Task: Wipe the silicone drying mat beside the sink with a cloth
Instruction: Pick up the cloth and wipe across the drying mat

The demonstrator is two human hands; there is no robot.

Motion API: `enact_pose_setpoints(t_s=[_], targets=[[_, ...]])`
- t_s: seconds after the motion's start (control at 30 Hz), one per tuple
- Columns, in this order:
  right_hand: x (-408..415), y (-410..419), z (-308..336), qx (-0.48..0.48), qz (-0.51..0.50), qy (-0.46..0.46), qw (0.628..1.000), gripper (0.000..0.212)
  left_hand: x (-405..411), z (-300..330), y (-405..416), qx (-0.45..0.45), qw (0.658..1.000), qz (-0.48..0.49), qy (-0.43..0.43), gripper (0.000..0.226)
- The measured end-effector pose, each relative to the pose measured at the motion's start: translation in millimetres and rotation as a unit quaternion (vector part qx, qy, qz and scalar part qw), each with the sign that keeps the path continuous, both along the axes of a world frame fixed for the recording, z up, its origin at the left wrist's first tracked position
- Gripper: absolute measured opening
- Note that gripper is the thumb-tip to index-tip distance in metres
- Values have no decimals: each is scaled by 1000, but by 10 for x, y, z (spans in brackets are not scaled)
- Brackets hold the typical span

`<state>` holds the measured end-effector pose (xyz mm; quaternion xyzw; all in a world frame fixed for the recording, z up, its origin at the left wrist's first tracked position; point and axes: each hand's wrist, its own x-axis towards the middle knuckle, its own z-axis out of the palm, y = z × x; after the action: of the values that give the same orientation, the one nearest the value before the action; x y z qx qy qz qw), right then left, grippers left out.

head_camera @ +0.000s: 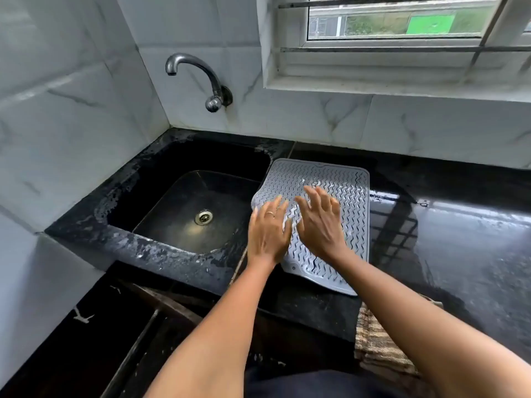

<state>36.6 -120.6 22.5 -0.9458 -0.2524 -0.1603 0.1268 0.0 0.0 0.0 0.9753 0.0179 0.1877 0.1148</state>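
A grey silicone drying mat [349,193] with a wavy raised pattern lies on the black counter just right of the sink, its left edge curling over the sink's rim. My left hand [268,235] rests flat on the mat's left part, fingers spread, a ring on one finger. My right hand [319,222] lies flat on the mat's middle, fingers apart. Neither hand holds anything. A brown and cream striped cloth [376,343] hangs at the counter's front edge, partly hidden under my right forearm.
The black sink [184,202] with a metal drain sits left of the mat, under a wall tap [198,79]. The glossy black counter [448,231] stretches right, wet in places. Marble-look tiles and a barred window [402,21] stand behind.
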Motion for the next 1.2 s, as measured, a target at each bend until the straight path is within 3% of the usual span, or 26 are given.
enact_pose_setpoints(t_s=[0.1,0.2,0.33,0.4,0.47,0.57,0.67,0.77,0.8,0.87,0.93,1.03,1.1,1.2], targets=[[-189,146,-7,40,16,22,999,34,-66,-47,122,-179,974,131,-40,33],[-473,313,-74,15,112,150,982,33,-81,-102,264,-419,882,217,3,28],[-731,344,-178,-137,164,226,950,70,-32,-75,350,-663,719,201,62,31],[-757,320,-214,-198,175,208,942,85,-16,-53,334,-681,699,193,98,35],[-737,291,-234,-229,163,156,947,88,37,-6,297,-669,711,171,131,30],[-702,240,-248,-206,120,95,966,71,159,79,201,-636,743,139,156,27],[-633,153,-236,-92,76,53,991,56,273,119,131,-609,767,135,151,23],[-563,124,-177,71,53,74,993,48,283,181,60,-632,751,130,140,26],[-544,132,-162,116,43,83,989,46,269,210,54,-615,763,150,128,27],[-523,156,-136,144,48,128,980,45,203,263,77,-508,826,223,102,26],[-548,196,-155,122,88,228,962,45,70,293,137,-327,900,274,90,28],[-599,243,-221,-82,134,370,916,50,-210,192,242,-161,954,233,96,31],[-608,235,-230,-143,152,393,896,56,-394,59,266,-144,962,179,146,29],[-568,158,-114,-94,159,398,899,40,-599,-113,231,-181,949,126,224,34]])
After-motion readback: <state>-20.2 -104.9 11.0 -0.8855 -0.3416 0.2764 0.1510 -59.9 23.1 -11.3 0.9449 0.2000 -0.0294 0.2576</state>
